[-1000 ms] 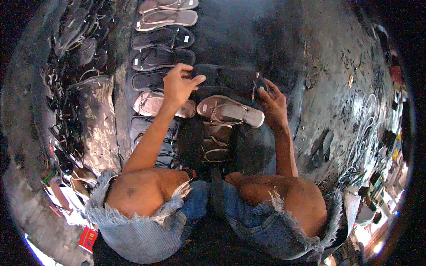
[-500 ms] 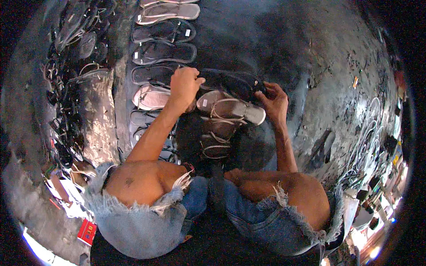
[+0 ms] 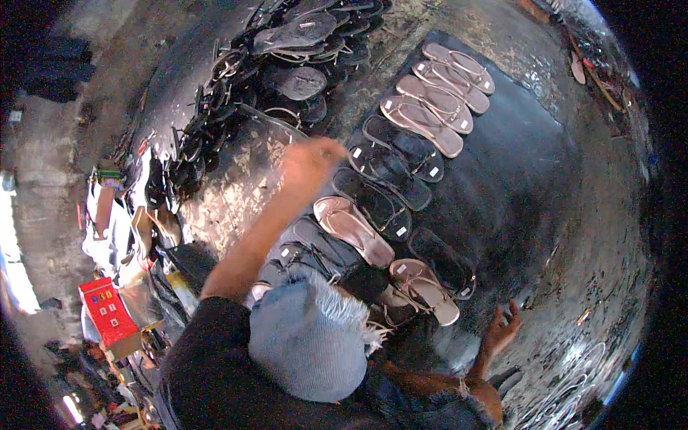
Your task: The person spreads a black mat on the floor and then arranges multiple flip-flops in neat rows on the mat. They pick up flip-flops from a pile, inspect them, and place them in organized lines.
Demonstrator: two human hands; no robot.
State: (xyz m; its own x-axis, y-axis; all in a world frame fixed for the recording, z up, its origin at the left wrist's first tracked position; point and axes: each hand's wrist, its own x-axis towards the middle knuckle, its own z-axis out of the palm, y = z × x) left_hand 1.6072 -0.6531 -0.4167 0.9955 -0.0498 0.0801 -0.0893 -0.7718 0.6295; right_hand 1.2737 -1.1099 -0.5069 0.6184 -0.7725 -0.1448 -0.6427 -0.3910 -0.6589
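Observation:
My left hand (image 3: pixel 308 163) is raised between the row of sandals and the heaped sandals to the left. Its fingers are smeared by motion, so I cannot tell what is in them. A black sandal (image 3: pixel 371 203) in the row lies just beyond it, beside a pinkish-bronze sandal (image 3: pixel 353 231). My right hand (image 3: pixel 502 331) is held low at the right, fingers apart and nothing in them. Nearest to that hand are a brown thong sandal (image 3: pixel 424 288) and another black sandal (image 3: pixel 441 262), both lying flat on the dark sheet (image 3: pixel 516 186).
Several bronze sandals (image 3: pixel 423 125) continue the row at the far end. A heap of dark sandals (image 3: pixel 301 82) fills the far left. A red box (image 3: pixel 107 312) stands at the lower left. White straps or cords (image 3: pixel 573 380) lie at the lower right.
The view has turned left. My right hand has let go of the black sandal and drawn back. My left hand has left the row and swung toward the heap.

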